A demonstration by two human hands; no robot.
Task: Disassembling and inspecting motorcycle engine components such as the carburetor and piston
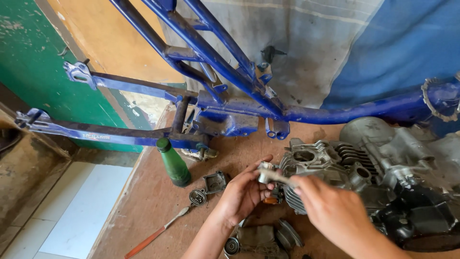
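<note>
My left hand pinches a small grey metal part between thumb and fingers, just left of the engine. My right hand grips a thin pale stick-like tool whose tip meets that small part. Both hands hover over a brown board in front of a grey finned motorcycle engine. Something small and orange shows below my left fingers.
A blue motorcycle frame spans the back. A green bottle stands on the board, with two small dark covers and an orange-handled screwdriver near it. Round parts and a rag lie by my wrists. A tiled floor is at left.
</note>
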